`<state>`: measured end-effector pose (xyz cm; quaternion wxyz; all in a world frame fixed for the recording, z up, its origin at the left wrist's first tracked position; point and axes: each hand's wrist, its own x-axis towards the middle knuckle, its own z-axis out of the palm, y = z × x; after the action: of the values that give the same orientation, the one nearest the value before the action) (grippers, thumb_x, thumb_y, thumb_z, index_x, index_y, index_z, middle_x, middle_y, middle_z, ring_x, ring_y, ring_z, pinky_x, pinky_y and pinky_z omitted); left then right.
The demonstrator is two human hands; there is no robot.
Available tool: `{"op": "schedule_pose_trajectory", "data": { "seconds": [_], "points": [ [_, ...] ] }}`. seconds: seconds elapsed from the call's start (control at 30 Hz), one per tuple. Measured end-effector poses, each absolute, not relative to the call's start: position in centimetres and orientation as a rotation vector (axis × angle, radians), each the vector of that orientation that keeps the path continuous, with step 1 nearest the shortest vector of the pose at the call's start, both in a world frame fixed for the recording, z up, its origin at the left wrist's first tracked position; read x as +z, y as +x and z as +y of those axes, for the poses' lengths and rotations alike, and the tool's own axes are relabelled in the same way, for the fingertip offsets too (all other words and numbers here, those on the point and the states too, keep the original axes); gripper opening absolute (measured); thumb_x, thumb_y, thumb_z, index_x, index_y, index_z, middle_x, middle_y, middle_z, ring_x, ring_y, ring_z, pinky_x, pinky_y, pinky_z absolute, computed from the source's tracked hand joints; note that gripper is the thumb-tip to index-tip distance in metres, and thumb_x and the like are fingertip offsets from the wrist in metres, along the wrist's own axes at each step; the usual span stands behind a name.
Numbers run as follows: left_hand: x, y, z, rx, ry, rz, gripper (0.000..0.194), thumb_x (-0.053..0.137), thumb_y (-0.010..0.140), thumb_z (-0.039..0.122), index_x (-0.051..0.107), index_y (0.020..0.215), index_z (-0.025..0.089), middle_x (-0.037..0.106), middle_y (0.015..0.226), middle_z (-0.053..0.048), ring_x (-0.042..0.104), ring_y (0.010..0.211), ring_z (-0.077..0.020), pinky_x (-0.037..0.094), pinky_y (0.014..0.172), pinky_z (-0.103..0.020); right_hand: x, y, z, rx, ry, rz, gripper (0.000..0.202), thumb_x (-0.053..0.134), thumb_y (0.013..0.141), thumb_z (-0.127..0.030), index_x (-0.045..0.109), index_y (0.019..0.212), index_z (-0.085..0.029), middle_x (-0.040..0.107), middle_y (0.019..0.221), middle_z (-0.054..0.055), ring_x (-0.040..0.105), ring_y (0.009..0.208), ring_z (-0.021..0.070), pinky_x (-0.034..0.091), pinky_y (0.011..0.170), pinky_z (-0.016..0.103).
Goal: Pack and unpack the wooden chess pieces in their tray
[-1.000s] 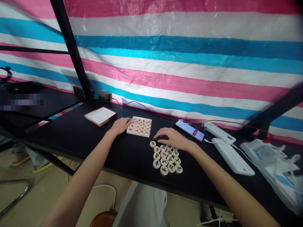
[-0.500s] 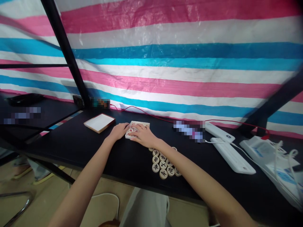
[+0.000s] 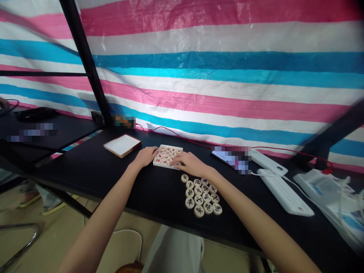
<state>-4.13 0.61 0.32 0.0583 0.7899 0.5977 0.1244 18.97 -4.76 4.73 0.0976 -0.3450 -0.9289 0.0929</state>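
Observation:
A shallow white box [image 3: 167,166] on the black table holds several round xiangqi pieces with red characters [image 3: 166,156]. My left hand [image 3: 145,156] lies along the box's left side, its fingers stretched toward the edge. Over the box's right part, my right hand [image 3: 190,163] has its fingers spread, with the tips on or just above the red pieces. The right hand hides some of those pieces. Nearer to me, several pieces with black characters [image 3: 198,200] lie face up in loose rows, partly beside my right forearm.
A shallow box lid [image 3: 123,145] with a white inside lies left of the box. To the right are a phone [image 3: 231,160], white power banks [image 3: 284,192] and a power strip [image 3: 327,197] with cables. A black metal post [image 3: 85,57] stands at the back left, before striped sheeting.
My right hand has shifted right across the box, uncovering more of the red pieces. My left hand has stayed by the box's left side. The view has turned slightly.

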Motion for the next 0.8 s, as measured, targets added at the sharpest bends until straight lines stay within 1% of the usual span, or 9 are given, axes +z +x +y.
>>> {"op": "schedule_pose_trajectory", "data": {
  "seconds": [0.07,0.13,0.2,0.3,0.37,0.43,0.53,0.67,0.8],
  "points": [
    [0.5,-4.1,0.5,0.38,2.393,1.806,0.045,0.024,0.09,0.045,0.057,0.112,0.024,0.064,0.11,-0.006,0.059,0.098,-0.0229,0.044,0.077,-0.029,5.3,20.2,-5.4,0.316,-1.016,-2.761,0.022,0.052,0.085,-0.03,0.062,0.105,-0.03,0.057,0.113,0.002,0.048,0.106,0.0181,0.034,0.083,0.032],
    [0.6,-4.1,0.4,0.382,2.392,1.802,0.045,0.024,0.09,0.045,0.057,0.113,0.024,0.063,0.111,-0.006,0.059,0.099,-0.0234,0.043,0.079,-0.03,5.9,21.1,-6.2,0.278,-1.038,-2.726,0.023,0.054,0.084,-0.028,0.061,0.106,-0.029,0.055,0.115,0.003,0.047,0.105,0.0186,0.034,0.083,0.032],
    [0.7,-4.1,0.3,0.379,2.39,1.801,0.045,0.024,0.09,0.044,0.057,0.114,0.024,0.063,0.113,-0.006,0.058,0.099,-0.0237,0.043,0.08,-0.031,6.3,21.8,-7.2,0.248,-1.062,-2.699,0.02,0.054,0.084,-0.029,0.063,0.101,-0.028,0.056,0.111,0.003,0.048,0.103,0.0188,0.033,0.083,0.033],
    [0.7,-4.0,0.3,0.378,2.39,1.792,0.045,0.024,0.09,0.043,0.056,0.116,0.024,0.062,0.114,-0.006,0.058,0.1,-0.0232,0.043,0.08,-0.03,6.5,22.4,-8.2,0.353,-1.073,-2.77,0.014,0.056,0.082,-0.03,0.065,0.093,-0.028,0.059,0.103,0.001,0.052,0.097,0.0173,0.033,0.081,0.032],
    [0.7,-4.0,0.3,0.382,2.392,1.786,0.045,0.024,0.09,0.043,0.056,0.116,0.024,0.062,0.113,-0.006,0.058,0.1,-0.0235,0.043,0.08,-0.031,6.3,22.6,-8.5,0.423,-1.106,-2.807,0.016,0.058,0.08,-0.029,0.064,0.095,-0.028,0.059,0.101,0.0,0.055,0.092,0.0156,0.034,0.079,0.03],
    [0.7,-4.1,0.3,0.382,2.394,1.79,0.046,0.024,0.09,0.044,0.056,0.116,0.023,0.063,0.113,-0.007,0.058,0.1,-0.0245,0.043,0.08,-0.032,6.0,22.8,-8.6,0.411,-1.149,-2.811,0.018,0.058,0.08,-0.027,0.063,0.098,-0.029,0.059,0.101,-0.001,0.056,0.089,0.0147,0.034,0.077,0.029],
    [0.6,-4.1,0.3,0.382,2.402,1.791,0.047,0.023,0.09,0.044,0.056,0.115,0.023,0.063,0.112,-0.007,0.059,0.099,-0.0251,0.044,0.079,-0.033,5.8,22.7,-8.6,0.326,-1.186,-2.808,0.022,0.055,0.082,-0.027,0.061,0.102,-0.029,0.059,0.103,0.0,0.056,0.092,0.0156,0.034,0.077,0.028],
    [0.6,-4.1,0.3,0.379,2.411,1.785,0.046,0.024,0.09,0.043,0.056,0.115,0.023,0.063,0.111,-0.007,0.059,0.098,-0.0238,0.044,0.078,-0.031,5.8,22.4,-8.5,0.285,-1.17,-2.855,0.023,0.051,0.084,-0.025,0.061,0.105,-0.029,0.059,0.103,0.001,0.056,0.094,0.0163,0.033,0.079,0.029],
    [0.6,-4.1,0.4,0.385,2.413,1.791,0.046,0.024,0.09,0.044,0.056,0.116,0.023,0.063,0.112,-0.007,0.058,0.099,-0.0235,0.044,0.079,-0.03,5.6,22.0,-8.3,0.207,-1.154,-2.898,0.024,0.053,0.083,-0.023,0.061,0.105,-0.028,0.06,0.102,0.002,0.056,0.094,0.0166,0.033,0.077,0.029]
  ]
}}
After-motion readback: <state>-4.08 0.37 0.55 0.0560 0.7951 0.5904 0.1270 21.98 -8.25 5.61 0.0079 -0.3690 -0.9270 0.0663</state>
